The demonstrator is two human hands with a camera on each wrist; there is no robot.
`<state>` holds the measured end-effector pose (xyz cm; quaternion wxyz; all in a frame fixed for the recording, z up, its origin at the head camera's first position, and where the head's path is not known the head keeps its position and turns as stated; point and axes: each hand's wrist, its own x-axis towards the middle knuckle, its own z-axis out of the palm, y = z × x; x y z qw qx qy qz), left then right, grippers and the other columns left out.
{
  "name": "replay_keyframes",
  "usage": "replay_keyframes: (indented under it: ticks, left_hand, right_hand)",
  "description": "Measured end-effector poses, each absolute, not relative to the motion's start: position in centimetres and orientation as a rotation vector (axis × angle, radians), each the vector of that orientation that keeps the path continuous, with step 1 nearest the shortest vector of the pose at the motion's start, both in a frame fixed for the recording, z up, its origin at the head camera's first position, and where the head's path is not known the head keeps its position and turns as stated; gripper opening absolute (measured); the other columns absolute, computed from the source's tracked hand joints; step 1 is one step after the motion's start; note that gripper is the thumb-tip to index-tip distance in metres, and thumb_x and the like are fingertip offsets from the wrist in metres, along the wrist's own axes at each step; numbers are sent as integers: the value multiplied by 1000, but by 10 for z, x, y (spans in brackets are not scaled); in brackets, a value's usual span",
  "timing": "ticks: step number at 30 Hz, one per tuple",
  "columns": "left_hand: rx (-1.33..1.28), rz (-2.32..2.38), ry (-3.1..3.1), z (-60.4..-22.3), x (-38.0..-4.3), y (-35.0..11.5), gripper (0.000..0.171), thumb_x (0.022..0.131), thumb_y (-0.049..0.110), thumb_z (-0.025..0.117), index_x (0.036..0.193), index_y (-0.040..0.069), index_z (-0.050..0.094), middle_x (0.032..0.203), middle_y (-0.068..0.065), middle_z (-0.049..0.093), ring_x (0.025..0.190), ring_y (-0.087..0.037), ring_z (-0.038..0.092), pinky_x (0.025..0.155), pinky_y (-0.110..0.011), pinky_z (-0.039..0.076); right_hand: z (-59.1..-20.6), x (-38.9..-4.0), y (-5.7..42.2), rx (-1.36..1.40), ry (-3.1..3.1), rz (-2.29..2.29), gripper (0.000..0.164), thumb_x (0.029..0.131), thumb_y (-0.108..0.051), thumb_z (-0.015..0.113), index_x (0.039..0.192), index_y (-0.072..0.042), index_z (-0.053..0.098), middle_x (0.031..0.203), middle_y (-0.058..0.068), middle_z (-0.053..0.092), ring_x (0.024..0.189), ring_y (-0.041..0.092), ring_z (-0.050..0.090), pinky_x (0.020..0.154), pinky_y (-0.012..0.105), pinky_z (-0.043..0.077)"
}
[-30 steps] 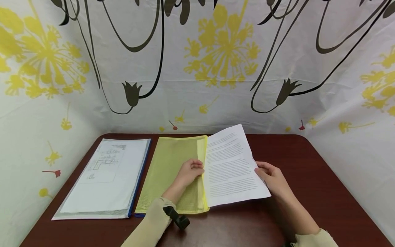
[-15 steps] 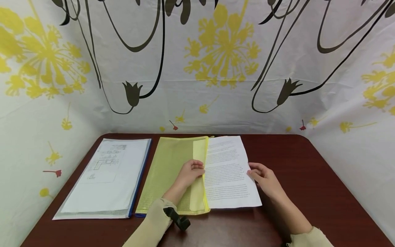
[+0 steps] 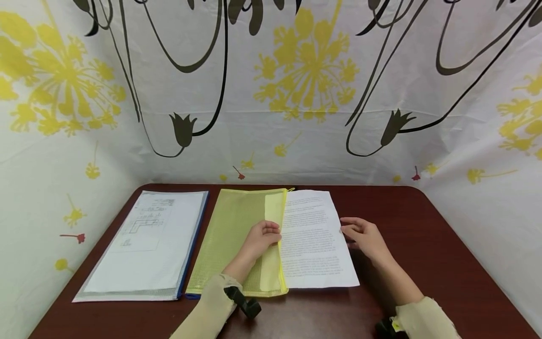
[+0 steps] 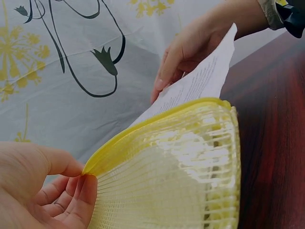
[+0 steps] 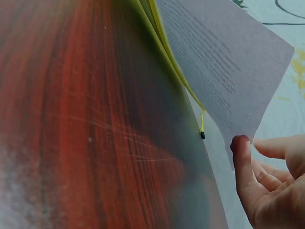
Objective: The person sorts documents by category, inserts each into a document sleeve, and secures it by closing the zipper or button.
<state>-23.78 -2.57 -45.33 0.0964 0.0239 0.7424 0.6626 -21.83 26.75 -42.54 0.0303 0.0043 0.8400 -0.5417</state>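
Observation:
A yellow mesh zip folder (image 3: pixel 228 235) lies in the middle of the table, its right side lifted. My left hand (image 3: pixel 259 241) pinches the yellow zipped edge between thumb and fingers, as the left wrist view shows close up. Printed white paper (image 3: pixel 315 245) is partly inside the folder's mouth; its inner strip shows through the yellow mesh. At the paper's outer right edge is my right hand (image 3: pixel 367 242), holding that edge between thumb and fingers (image 5: pixel 242 155). A small zipper pull (image 5: pixel 202 135) dangles from a yellow cord at the folder's corner.
Left of the yellow folder lies a clear mesh folder (image 3: pixel 139 278) with a blue edge, a sheet with a drawing inside it. The dark wooden table (image 3: pixel 427 263) meets a patterned cloth (image 3: pixel 271 155) at the back and sides.
The paper has gone leftward, farther into the yellow folder, and straightened from its tilt. My right hand has come left with it and shifted its fingers at the edge. My left hand stays put.

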Motion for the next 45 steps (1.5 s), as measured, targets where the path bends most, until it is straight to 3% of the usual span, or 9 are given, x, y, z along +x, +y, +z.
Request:
replay_keyframes:
  ticks: [16,24,33,45]
  left_hand:
    - [68,1965,2196,-453,-234,-26,31,90,1,67,119,-7,58,111,-18,66,90,-14,62,80,-29,58]
    - [71,1979,2165,-452,-233,-26,31,91,2,67,120,-5,58,114,-18,66,91,-12,64,81,-29,59]
    - [99,1994,2133,-451,-233,-26,31,92,3,66,121,-6,58,115,-19,66,92,-10,63,82,-29,58]
    - [131,2003,2114,-454,-235,-21,28,90,0,66,117,-7,59,109,-17,67,89,-9,62,81,-27,58]
  right_hand:
    - [-432,-227,269,65,2557,-1656,46,96,-14,65,136,6,55,102,11,74,77,6,67,68,25,61]
    - [-438,-228,268,58,2513,-1744,45,97,-12,64,138,2,54,95,-1,75,78,4,67,68,25,60]
    - [-439,-225,255,44,2526,-1820,42,98,-10,62,137,3,54,102,11,74,77,4,67,67,26,60]
    - [-445,-221,229,41,2509,-1811,41,97,-8,62,136,1,53,101,13,73,79,9,68,66,28,61]
